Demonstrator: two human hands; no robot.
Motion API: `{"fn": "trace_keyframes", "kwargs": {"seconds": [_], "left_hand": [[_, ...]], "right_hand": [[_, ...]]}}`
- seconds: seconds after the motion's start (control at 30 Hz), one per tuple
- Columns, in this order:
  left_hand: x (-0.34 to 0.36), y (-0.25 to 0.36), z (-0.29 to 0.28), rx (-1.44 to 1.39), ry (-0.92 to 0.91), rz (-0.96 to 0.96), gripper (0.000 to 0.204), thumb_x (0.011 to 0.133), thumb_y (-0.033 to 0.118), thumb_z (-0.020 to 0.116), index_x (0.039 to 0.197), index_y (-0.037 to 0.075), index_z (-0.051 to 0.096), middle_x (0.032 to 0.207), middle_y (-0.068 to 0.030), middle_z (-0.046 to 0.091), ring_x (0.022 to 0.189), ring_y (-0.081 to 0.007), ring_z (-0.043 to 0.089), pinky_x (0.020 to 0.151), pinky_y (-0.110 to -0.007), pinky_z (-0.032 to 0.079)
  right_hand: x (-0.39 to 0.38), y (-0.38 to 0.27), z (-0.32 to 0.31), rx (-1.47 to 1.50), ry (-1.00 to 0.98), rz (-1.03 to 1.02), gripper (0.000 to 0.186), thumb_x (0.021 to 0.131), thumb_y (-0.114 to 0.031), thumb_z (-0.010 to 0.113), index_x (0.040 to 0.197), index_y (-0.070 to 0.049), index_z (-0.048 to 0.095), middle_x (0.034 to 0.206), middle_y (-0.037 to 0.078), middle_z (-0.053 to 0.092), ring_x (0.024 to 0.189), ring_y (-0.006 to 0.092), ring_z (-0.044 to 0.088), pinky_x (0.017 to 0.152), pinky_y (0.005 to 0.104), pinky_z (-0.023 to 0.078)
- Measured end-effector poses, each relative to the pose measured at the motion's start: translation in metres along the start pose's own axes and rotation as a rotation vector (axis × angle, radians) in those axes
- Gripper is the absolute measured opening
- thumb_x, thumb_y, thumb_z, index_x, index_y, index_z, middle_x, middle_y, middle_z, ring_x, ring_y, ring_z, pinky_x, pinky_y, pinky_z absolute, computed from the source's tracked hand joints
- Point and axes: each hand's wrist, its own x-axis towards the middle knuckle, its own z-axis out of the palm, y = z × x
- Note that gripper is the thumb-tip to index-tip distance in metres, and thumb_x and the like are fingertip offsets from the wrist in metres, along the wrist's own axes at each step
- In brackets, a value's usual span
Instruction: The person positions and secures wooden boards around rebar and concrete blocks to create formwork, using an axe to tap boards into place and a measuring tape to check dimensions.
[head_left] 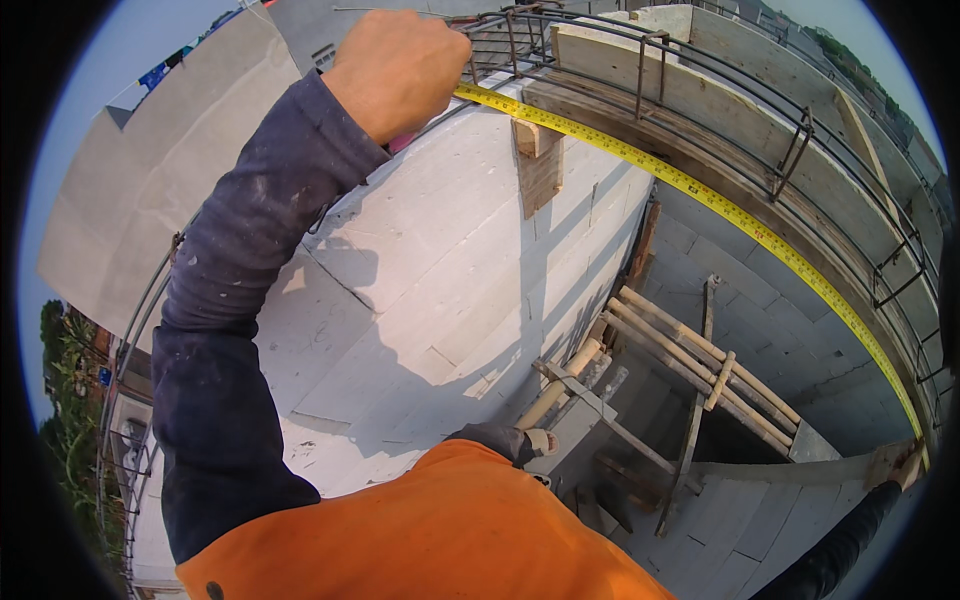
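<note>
A yellow tape measure [690, 185] stretches in a long curve along the top of the wall, beside the rebar cage [640, 70]. My left hand [400, 75] is closed in a fist at the tape's upper left end, and the tape comes out by its fingers. Something pink shows under that wrist, too little of it to name. Far to the right, my right hand [908, 468] is at the tape's other end, seeming to grip it; its fingers are small and partly hidden. Wooden formwork boards [640, 110] run alongside the tape.
Pale block walls [430, 260] drop away below me, with a wood piece [540, 165] jutting from one. Down inside stands scaffolding of bamboo poles [700, 365] and planks [610, 420]. My foot [541, 442] rests near there. More rebar [125, 400] runs along the left edge.
</note>
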Motion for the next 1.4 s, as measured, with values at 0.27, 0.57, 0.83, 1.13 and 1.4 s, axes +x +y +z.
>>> {"fn": "trace_keyframes", "kwargs": {"seconds": [0.27,0.57,0.83,1.13,1.4], "left_hand": [[0.011,-0.001,-0.006,0.029,-0.034,-0.010,0.012,0.082,0.014,0.065,0.082,0.007,0.075,0.074,-0.0167,0.072,0.070,-0.0355,0.072,0.066,-0.045,0.058],[0.016,-0.006,0.002,0.055,0.006,0.002,0.013,0.083,0.015,0.065,0.082,0.007,0.075,0.076,-0.0163,0.072,0.072,-0.0358,0.073,0.067,-0.045,0.058],[0.011,-0.015,0.013,0.070,0.022,0.012,0.012,0.082,0.017,0.069,0.082,0.007,0.075,0.075,-0.0163,0.072,0.070,-0.0360,0.072,0.066,-0.045,0.058],[-0.001,-0.020,0.025,-1.535,0.498,0.163,0.024,0.102,0.014,0.056,0.111,-0.001,0.072,0.096,-0.0172,0.074,0.086,-0.0238,0.070,0.075,-0.036,0.059],[0.007,-0.014,-0.011,-0.834,0.376,0.026,0.016,0.095,0.003,0.056,0.095,-0.002,0.072,0.080,-0.0163,0.071,0.068,-0.0255,0.068,0.060,-0.037,0.058]], "right_hand": [[-0.014,0.003,0.007,0.029,-0.008,-0.020,0.047,0.086,-0.061,0.079,0.088,-0.016,0.070,0.070,-0.008,0.046,0.060,0.0050,0.041,0.055,0.0243,0.036],[-0.016,0.004,0.010,0.032,0.027,0.013,0.045,0.087,-0.059,0.079,0.088,-0.015,0.070,0.065,-0.009,0.044,0.055,0.0042,0.037,0.051,0.0228,0.032],[-0.003,-0.007,0.000,0.009,-0.004,0.000,0.043,0.091,-0.053,0.077,0.110,-0.014,0.075,0.084,-0.007,0.061,0.063,0.0045,0.045,0.058,0.0229,0.040],[-0.004,-0.006,0.005,0.067,-0.031,-0.038,0.036,0.095,-0.046,0.075,0.116,-0.017,0.073,0.084,-0.007,0.060,0.063,0.0036,0.045,0.058,0.0222,0.039],[0.022,0.011,-0.008,0.039,-0.085,0.053,0.033,0.094,-0.045,0.076,0.110,-0.015,0.077,0.085,-0.007,0.065,0.061,0.0039,0.046,0.057,0.0219,0.040]]}}
